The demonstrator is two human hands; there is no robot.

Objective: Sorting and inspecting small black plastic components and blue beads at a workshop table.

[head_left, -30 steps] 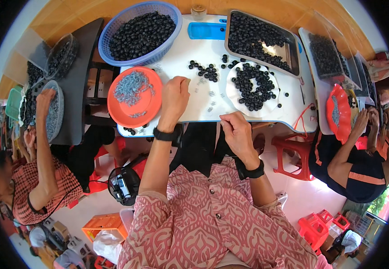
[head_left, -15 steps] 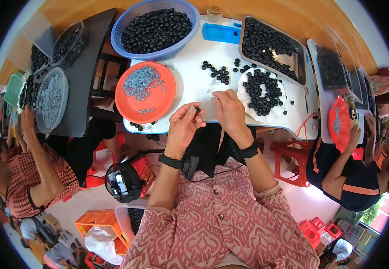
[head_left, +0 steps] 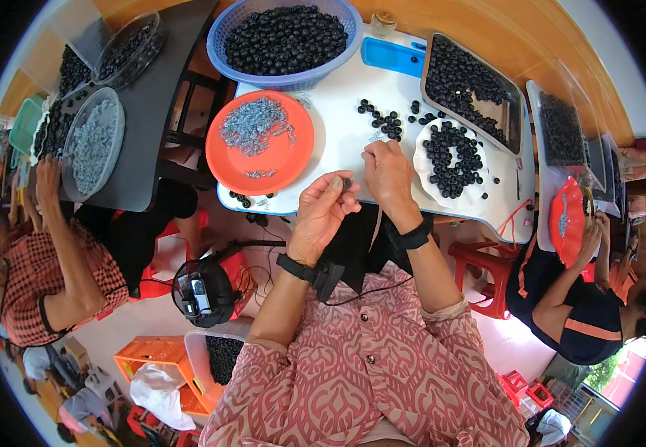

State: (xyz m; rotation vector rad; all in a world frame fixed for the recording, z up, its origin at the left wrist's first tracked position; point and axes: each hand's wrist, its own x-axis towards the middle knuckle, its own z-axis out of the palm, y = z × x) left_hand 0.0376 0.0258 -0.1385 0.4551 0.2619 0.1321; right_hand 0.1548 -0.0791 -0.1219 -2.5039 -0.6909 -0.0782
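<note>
My left hand (head_left: pixel 324 212) is closed in front of the table edge, pinching a small black round bead-like part (head_left: pixel 347 183) between thumb and fingers. My right hand (head_left: pixel 391 179) reaches over the white table (head_left: pixel 338 153), its fingertips pressed together beside some small clear pieces (head_left: pixel 377 137). Whatever those fingertips hold is too hidden to make out. Just beyond lies a loose group of black round parts (head_left: pixel 388 123). A white scalloped plate (head_left: pixel 429 186) with more of them stands right of my right hand. Left of my hands, an orange-red plate (head_left: pixel 222 160) carries small bluish clear pieces (head_left: pixel 254 127).
A blue basket (head_left: pixel 222 63) full of black parts stands at the back left. A metal tray (head_left: pixel 513 138) of them and a blue shallow tray (head_left: pixel 390 56) are at the back right. People work at tables on both sides. A red stool (head_left: pixel 483 272) stands right of me.
The whole view has shifted, so the table sits further right. My right hand has moved forward to the small clear pieces. My left hand still pinches the black part.
</note>
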